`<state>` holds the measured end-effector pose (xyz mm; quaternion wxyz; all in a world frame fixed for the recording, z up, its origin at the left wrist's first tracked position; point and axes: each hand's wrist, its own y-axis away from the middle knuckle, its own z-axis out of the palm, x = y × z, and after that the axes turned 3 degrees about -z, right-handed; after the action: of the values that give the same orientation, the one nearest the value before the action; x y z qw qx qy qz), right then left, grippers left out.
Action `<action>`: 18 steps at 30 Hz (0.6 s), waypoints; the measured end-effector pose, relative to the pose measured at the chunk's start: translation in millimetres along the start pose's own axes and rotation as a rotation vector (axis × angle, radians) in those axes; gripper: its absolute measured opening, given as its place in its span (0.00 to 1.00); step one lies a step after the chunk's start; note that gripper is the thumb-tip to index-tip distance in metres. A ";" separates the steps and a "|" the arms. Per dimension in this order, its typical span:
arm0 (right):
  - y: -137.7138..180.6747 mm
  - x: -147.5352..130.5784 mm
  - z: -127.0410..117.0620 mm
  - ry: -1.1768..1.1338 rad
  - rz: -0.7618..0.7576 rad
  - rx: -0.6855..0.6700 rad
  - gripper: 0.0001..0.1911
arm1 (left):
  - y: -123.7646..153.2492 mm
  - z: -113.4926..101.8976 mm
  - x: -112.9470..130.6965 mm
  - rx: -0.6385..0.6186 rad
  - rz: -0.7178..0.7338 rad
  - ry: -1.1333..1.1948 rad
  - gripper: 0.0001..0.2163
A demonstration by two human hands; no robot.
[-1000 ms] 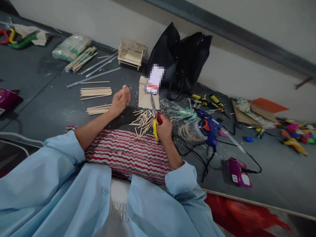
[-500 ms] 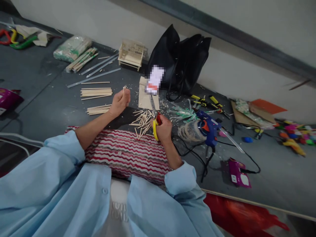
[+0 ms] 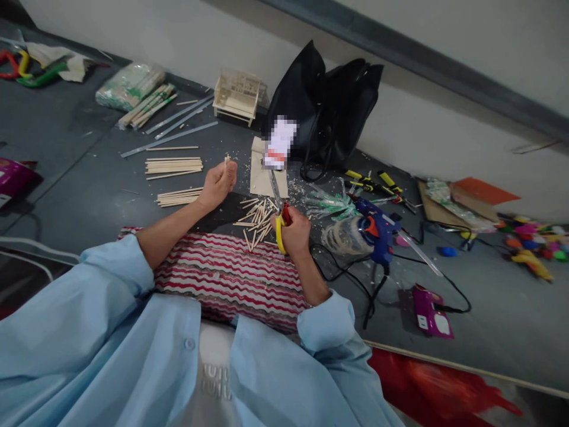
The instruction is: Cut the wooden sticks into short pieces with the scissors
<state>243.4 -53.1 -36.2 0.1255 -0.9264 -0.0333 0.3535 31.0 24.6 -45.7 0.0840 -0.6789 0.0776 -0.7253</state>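
My left hand (image 3: 220,179) is closed on a thin wooden stick (image 3: 227,160), whose tip pokes out above the fingers. In my right hand (image 3: 297,231) is a pair of scissors (image 3: 280,228) with red and yellow handles, the blades pointing away from me over brown paper. Short cut stick pieces (image 3: 256,219) lie scattered between the hands, close to the scissors. To the left are rows of longer wooden sticks (image 3: 174,165). Brown paper (image 3: 262,181) with crumbs around it lies beyond the pieces. A striped red-and-white cloth (image 3: 231,270) lies under my forearms.
A black bag (image 3: 324,107) stands at the back with a blurred phone (image 3: 280,142) before it. Left of it sits a small wooden bench model (image 3: 237,98). A blue glue gun (image 3: 377,231) rests on a clear jar (image 3: 342,236) to the right, its black cord looping nearby.
My left hand has shifted very slightly to the right with the stick. My right hand and the scissors stay almost still.
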 end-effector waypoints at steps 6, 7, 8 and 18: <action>2.8 -1.6 -2.1 -0.025 -0.027 0.014 0.11 | 10.2 6.7 24.1 -0.162 0.065 -0.186 0.31; 3.3 -2.5 -2.9 -0.032 -0.037 0.007 0.11 | 12.3 7.3 29.1 -0.217 0.037 -0.193 0.31; 3.7 -3.6 -3.7 -0.038 -0.051 -0.003 0.11 | 14.2 7.3 33.5 -0.276 0.006 -0.195 0.31; 5.6 -11.7 -3.9 -0.037 -0.087 -0.080 0.12 | 22.9 2.0 39.9 -0.319 0.099 -0.349 0.25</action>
<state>237.1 -61.1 -27.3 0.1031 -0.9215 -0.0902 0.3633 30.9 -6.8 -12.0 0.0232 -0.7939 0.2085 -0.5707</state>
